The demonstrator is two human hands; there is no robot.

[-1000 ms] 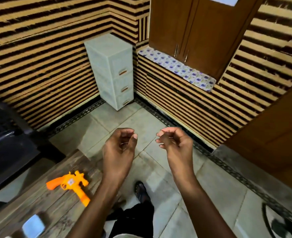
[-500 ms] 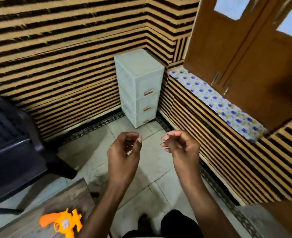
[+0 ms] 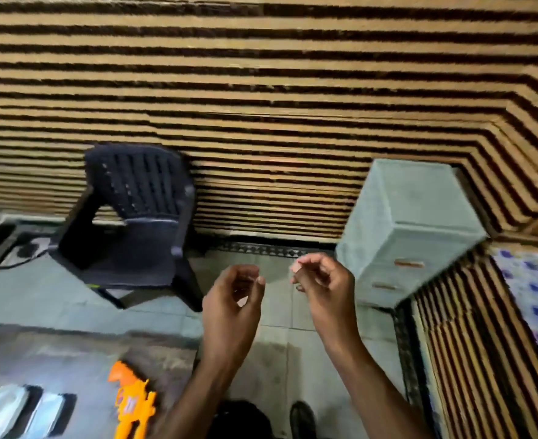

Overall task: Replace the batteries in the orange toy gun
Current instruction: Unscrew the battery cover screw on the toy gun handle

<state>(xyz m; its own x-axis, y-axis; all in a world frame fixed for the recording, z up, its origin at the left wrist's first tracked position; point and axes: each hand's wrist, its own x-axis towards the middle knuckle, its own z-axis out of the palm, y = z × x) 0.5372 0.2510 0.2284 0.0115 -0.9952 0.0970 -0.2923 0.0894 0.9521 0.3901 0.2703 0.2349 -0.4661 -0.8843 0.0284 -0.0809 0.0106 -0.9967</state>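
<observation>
Right, the orange toy gun (image 3: 131,403) lies flat on the table (image 3: 71,353), down at the lower left of my view, barrel end pointing away from me and the grip running off the bottom edge, and nobody is touching it. Just beside it to the left sit two pale, shiny flat things (image 3: 24,413) on dark patches; they are too blurred for me to say what they are. Both my hands are up in the air over the floor tiles (image 3: 277,359), well apart from the gun. My left hand (image 3: 233,308) hangs with its fingers loosely curled toward the thumb, nothing in it that I can see. My right hand (image 3: 324,286) is much the same, fingers softly bent, tips near each other, and as far as I can see empty too. So I reckon I am at the very start: the toy is unopened as far as this angle shows, and no batteries are in sight that I can make out. Next I judge I need to bring a hand down and left to the table, take the gun by its body, and turn it over to find the battery cover, which I cannot see from here. Whether that cover needs a tool I cannot tell. Further out, a dark plastic chair (image 3: 134,217) stands behind the table against the striped wall (image 3: 261,90), and a pale drawer unit (image 3: 410,229) sits in the corner to my right.
</observation>
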